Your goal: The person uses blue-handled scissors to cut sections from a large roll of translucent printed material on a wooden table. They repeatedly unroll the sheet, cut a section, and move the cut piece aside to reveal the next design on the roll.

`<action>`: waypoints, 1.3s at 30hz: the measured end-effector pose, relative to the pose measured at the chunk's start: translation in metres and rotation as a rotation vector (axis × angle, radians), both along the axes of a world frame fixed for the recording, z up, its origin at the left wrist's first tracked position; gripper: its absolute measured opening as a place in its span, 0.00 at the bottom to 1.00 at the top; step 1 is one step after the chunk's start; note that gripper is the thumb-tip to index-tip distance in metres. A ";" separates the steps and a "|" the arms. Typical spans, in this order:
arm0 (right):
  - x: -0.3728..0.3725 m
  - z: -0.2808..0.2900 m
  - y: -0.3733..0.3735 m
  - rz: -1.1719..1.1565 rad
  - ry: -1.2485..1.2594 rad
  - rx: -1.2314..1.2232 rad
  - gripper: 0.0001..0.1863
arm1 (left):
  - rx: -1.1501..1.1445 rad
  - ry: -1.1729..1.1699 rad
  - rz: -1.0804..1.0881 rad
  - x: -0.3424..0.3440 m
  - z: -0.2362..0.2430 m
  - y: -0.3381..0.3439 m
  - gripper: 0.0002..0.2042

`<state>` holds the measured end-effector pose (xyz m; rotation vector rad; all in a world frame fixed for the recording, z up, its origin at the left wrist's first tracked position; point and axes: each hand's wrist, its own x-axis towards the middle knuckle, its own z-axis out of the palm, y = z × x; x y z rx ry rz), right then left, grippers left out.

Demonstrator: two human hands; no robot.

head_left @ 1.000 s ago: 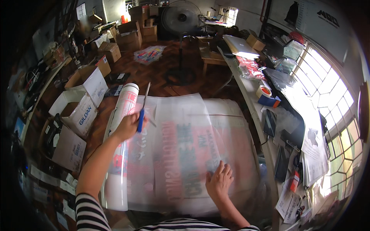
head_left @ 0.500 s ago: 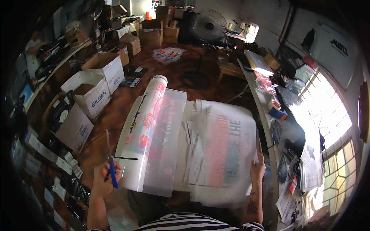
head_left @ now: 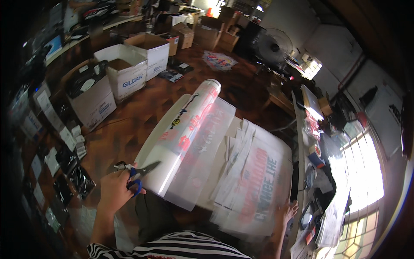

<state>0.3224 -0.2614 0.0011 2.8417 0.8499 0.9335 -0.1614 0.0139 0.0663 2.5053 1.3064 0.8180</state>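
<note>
My left hand point(head_left: 115, 189) is closed on blue-handled scissors point(head_left: 135, 184), whose blades point right, over the near left end of a roll of clear printed film point(head_left: 189, 134). Red and black prints show on the roll, and a loose sheet of its film spreads out to the right. A small whitish and dark thing by my left fingers is too unclear to name. Beside the roll lies a stack of translucent printed sheets point(head_left: 258, 185) with red and grey lettering. At the stack's right edge is my right hand point(head_left: 288, 211), its fingers apart and somewhat blurred.
Roll and sheets rest on a pale board or table top point(head_left: 151, 129). White cartons point(head_left: 129, 80) stand on the wooden floor at the far left. A cluttered bench point(head_left: 302, 172) runs along the right below a bright window. A large fan point(head_left: 274, 45) stands at the back.
The view has turned and tilted. The scissors have swung from upright to pointing right, toward the roll. My right hand has let go of the sheet's edge, and the sheets lie flatter.
</note>
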 end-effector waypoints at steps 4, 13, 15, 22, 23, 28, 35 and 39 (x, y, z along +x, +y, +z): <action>-0.077 0.012 0.089 0.300 0.929 0.490 0.21 | 0.058 0.177 0.012 -0.004 -0.016 -0.012 0.32; -0.141 -0.005 0.279 0.032 2.078 0.802 0.20 | 0.371 0.211 0.059 0.004 -0.058 -0.019 0.29; -0.119 -0.023 0.302 -0.088 1.977 0.700 0.18 | 0.446 0.142 0.071 0.011 -0.066 -0.017 0.27; -0.132 0.046 0.316 0.613 1.450 0.469 0.08 | 0.531 0.021 0.252 0.015 -0.085 -0.011 0.20; -0.128 0.057 0.314 0.652 1.382 0.472 0.08 | 0.532 -0.042 0.288 0.018 -0.086 -0.008 0.18; -0.101 0.127 0.291 0.896 1.178 0.497 0.08 | 0.383 -0.180 0.468 0.017 -0.089 -0.002 0.21; -0.025 0.171 0.171 0.707 1.210 0.668 0.07 | 0.235 -0.200 0.637 0.014 -0.109 0.005 0.26; 0.008 0.129 0.107 0.488 1.374 0.709 0.07 | 0.175 -0.212 0.622 0.020 -0.102 0.007 0.23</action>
